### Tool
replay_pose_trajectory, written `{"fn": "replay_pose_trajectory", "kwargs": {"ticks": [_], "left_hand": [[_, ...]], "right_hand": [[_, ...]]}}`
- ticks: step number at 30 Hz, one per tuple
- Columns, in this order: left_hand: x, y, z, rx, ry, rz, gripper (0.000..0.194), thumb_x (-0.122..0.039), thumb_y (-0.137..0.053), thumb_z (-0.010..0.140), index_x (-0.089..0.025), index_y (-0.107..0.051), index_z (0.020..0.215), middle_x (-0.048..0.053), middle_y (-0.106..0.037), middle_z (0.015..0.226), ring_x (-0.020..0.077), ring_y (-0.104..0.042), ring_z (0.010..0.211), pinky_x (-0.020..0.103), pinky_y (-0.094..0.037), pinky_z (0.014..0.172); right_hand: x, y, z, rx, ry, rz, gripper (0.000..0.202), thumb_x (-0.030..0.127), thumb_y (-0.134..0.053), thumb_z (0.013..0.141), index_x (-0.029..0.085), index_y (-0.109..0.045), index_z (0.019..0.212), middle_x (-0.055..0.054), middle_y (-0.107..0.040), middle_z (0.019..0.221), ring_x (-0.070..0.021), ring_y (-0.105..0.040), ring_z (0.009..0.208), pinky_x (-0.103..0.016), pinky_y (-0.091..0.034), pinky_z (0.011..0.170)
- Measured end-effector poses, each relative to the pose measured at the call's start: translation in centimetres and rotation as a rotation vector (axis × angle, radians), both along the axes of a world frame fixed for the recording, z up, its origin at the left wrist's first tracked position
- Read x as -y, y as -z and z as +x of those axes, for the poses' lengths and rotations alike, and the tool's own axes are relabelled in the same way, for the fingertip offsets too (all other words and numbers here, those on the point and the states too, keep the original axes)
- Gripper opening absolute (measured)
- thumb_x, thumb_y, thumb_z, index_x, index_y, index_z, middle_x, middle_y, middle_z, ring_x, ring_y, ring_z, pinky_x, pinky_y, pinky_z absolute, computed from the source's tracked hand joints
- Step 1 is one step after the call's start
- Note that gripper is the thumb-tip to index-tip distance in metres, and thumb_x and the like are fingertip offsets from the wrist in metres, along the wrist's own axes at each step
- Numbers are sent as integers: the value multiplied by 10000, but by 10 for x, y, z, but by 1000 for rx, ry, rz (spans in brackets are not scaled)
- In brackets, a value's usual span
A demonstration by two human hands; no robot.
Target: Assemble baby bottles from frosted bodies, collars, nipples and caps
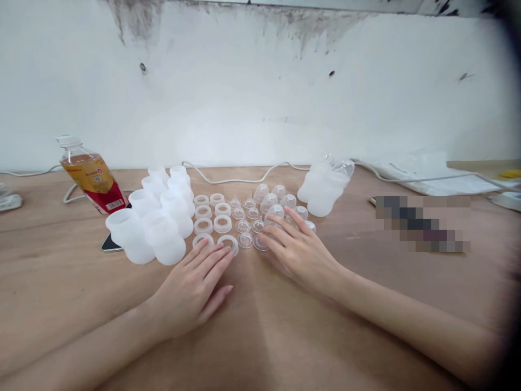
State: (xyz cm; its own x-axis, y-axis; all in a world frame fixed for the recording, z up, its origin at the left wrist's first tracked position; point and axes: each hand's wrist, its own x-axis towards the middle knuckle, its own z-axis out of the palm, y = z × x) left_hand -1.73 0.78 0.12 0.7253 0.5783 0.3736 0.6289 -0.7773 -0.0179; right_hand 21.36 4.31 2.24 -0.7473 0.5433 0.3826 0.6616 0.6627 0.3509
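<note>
My left hand [199, 285] lies with fingers extended, its fingertips at the nearest white rings [222, 224], which stand in two columns. Over the near end of the clear domed caps [269, 203] and the clear nipples [245, 240] is my right hand [301, 247], its fingers spread. Neither hand grips anything. Several frosted white bottles [165, 236] stand in two columns left of the rings. Part of the front caps and nipples is hidden under my right fingers.
A drink bottle [94, 179] stands at the left, near a dark phone [110, 243]. More frosted bottles [321, 193] are behind my right hand. A white cable [244, 181] runs along the wall. At the right are plastic bags [415, 174] and a blurred-out object [423, 224].
</note>
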Motion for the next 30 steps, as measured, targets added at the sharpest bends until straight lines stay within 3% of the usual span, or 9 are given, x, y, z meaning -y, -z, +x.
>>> {"fn": "replay_pose_trajectory", "kwargs": {"ticks": [5,8,11,14,17,19,22,26,30], "left_hand": [[4,0,-1,79,35,20,337,-177,-438,821,-123,-457,1152,110,-555,1144,221,-477,1074,409,-317,976],[2,1,0,105,-8,5,405,-200,-447,818,-128,-403,1214,120,-488,1230,251,-420,1123,404,-355,925],[0,3,1,88,-54,-8,387,-213,-444,827,-131,-412,1204,104,-531,1183,257,-453,1067,399,-389,856],[-1,4,2,48,-102,-24,306,-186,-419,838,-146,-467,1138,87,-561,1123,255,-467,1016,393,-395,808],[-1,4,3,15,-141,-60,356,-187,-416,834,-132,-423,1186,122,-475,1218,277,-424,1058,409,-393,817],[0,5,4,-1,-152,-75,418,-203,-418,837,-117,-359,1242,143,-418,1271,293,-403,1078,432,-393,827],[-1,6,3,21,-133,-106,415,-193,-404,848,-119,-339,1252,131,-483,1196,288,-422,1051,444,-406,819],[0,5,1,259,-65,-163,417,-123,-398,842,-177,-324,1248,96,-471,1193,228,-420,1098,406,-386,914],[1,4,1,613,-81,-432,351,-146,-459,819,-235,-387,1151,58,-428,1221,176,-444,1120,322,-437,914]], "right_hand": [[9,-7,-2,-63,-32,-29,324,33,-344,779,183,-621,855,-53,-618,825,-212,-526,926,-482,-253,1016],[18,-7,-7,-136,-92,-108,283,56,-370,775,185,-606,861,-48,-605,813,-191,-529,862,-465,-273,1002],[23,1,-13,-184,-121,-212,264,81,-374,789,174,-576,931,-50,-596,810,-181,-535,813,-444,-350,935],[25,12,-17,-286,-72,-323,311,129,-379,814,141,-471,1111,-80,-583,883,-191,-534,819,-391,-457,781],[27,20,-19,-390,4,-439,407,203,-431,811,104,-367,1200,-117,-544,974,-209,-522,894,-373,-482,750],[29,22,-20,-426,48,-490,381,217,-452,800,110,-401,1162,-125,-520,1004,-217,-513,931,-385,-475,783],[31,23,-20,-451,54,-518,250,188,-435,803,142,-494,1041,-111,-506,980,-207,-519,915,-387,-474,791],[30,22,-19,-523,9,-553,262,177,-397,831,179,-482,1079,-98,-496,1039,-190,-514,953,-365,-464,822],[27,22,-18,-567,14,-611,303,187,-373,854,216,-438,1149,-72,-516,1056,-169,-522,955,-338,-457,831]]}}
